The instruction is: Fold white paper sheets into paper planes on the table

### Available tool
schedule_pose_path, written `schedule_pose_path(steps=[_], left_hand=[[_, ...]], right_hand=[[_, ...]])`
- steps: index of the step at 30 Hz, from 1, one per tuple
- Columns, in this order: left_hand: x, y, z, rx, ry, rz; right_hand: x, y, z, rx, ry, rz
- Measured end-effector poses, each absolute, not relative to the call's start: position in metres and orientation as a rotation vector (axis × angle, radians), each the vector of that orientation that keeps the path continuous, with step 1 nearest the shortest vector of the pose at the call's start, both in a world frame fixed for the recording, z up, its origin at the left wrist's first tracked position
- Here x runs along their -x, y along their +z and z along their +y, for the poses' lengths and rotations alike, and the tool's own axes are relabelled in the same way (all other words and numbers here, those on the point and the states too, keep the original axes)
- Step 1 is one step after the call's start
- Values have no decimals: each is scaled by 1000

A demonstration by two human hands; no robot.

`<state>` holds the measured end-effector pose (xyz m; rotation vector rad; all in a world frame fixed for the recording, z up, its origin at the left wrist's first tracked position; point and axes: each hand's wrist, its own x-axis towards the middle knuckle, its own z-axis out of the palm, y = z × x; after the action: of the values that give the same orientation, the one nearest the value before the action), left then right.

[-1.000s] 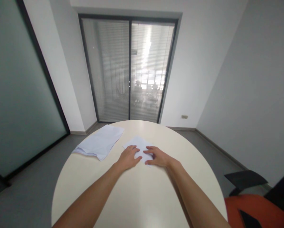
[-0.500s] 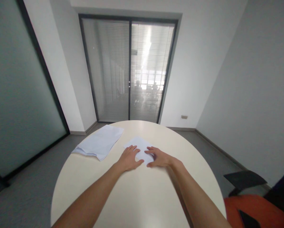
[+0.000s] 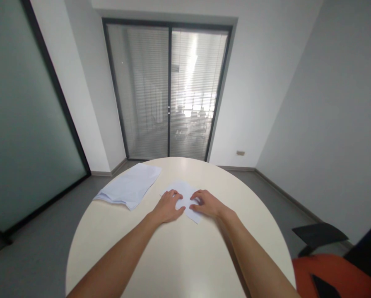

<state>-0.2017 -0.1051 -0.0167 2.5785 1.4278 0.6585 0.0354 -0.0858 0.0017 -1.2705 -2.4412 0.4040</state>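
Where the two bare forearms reach in from the lower edge of our view, the left forearm (image 3: pixel 120 256) and the right forearm (image 3: pixel 250 252) pass above the near part of a round, cream-coloured table (image 3: pixel 179 256). Off to our right, beside the table's edge, we see a chair (image 3: pixel 331 273) with an orange seat.

Farther in, both hands meet at a small white paper (image 3: pixel 186 194), which lies on the table between and partly under them, one corner pointing back toward us. The left hand (image 3: pixel 169 207) is spread over its left side, thumb apart from the fingers; the right hand (image 3: pixel 207 203) arches over its right side, curved but not closed. We cannot tell how firmly the fingertips press, nor whether the paper is folded.

We judge it very light and thin, limp enough to bend easily, apt to slide on the smooth tabletop and quick to crease or tear. We would hold it flat with spread fingertips and pinch it by an edge or the exposed near corner.

Beyond and to the left, well apart from the hands, larger white sheets (image 3: pixel 129 184) lie overlapped near the table's rim. Past the table stands a dark-framed glass door (image 3: pixel 148 91) with blinds.
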Motion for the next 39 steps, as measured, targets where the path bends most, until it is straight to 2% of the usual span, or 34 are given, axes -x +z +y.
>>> schedule_pose_path(steps=[4,8,11,15,22,27,32,39], left_hand=[[204,-14,-107,-2590,639,1256],[206,-8,-109,-2614,594,1096],[206,-3,-111,-2632,555,980],[204,0,-112,-2641,549,917],[204,0,-112,-2633,538,937],[205,0,-112,-2639,550,935],[206,-8,-108,-2648,575,1022],[210,-25,-93,-2552,622,1480]], right_hand=[[-31,4,-86,1338,308,-2413],[-25,0,-88,1177,227,-2472],[-22,-7,-87,1172,274,-2537],[-22,-15,-86,1432,390,-2574],[-30,-15,-84,1664,373,-2474],[-34,-13,-84,1649,184,-2428],[-28,0,-86,1499,10,-2411],[-22,-3,-89,1118,186,-2489]])
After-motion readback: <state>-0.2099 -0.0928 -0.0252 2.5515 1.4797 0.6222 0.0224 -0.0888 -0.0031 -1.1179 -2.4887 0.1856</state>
